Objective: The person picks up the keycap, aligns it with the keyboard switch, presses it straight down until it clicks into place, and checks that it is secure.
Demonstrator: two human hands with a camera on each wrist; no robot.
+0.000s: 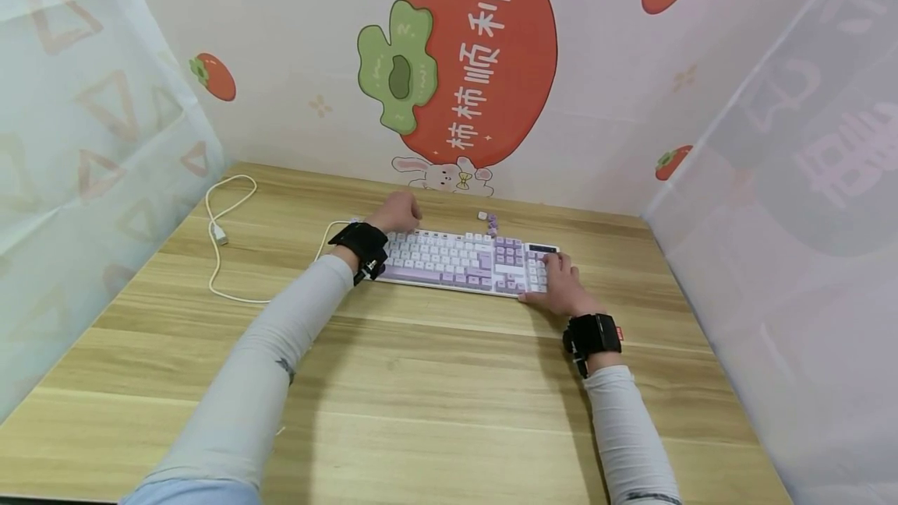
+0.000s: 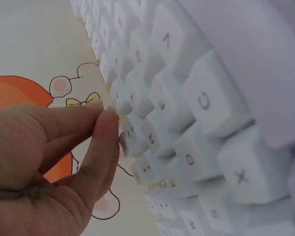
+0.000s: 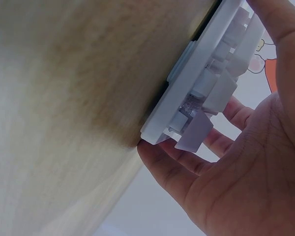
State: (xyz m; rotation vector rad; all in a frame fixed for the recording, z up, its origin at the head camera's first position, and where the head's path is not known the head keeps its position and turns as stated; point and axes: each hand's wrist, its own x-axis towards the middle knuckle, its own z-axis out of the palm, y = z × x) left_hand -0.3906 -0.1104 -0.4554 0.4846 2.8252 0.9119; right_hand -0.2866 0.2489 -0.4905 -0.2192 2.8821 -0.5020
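Note:
A white and lilac keyboard [image 1: 438, 259] lies on the wooden table, with gaps in its back row of keys. At that back row, my left hand [image 1: 396, 213] brings thumb and fingertips together; in the left wrist view the fingertips [image 2: 105, 123] pinch a small pale keycap [image 2: 109, 108], mostly hidden. My right hand [image 1: 564, 287] grips the keyboard's right end, thumb at the front edge and fingers toward the back corner. Close up in the right wrist view, fingers [image 3: 162, 162] curl past the end of the white case [image 3: 174, 103].
Behind the keyboard lie a loose white keycap [image 1: 482, 216] and several purple keycaps [image 1: 493, 224]. A white cable [image 1: 217, 263] loops across the left of the table [image 1: 421, 396], its USB plug [image 1: 220, 235] lying there. Printed cloth walls [image 1: 281, 123] stand behind and at both sides.

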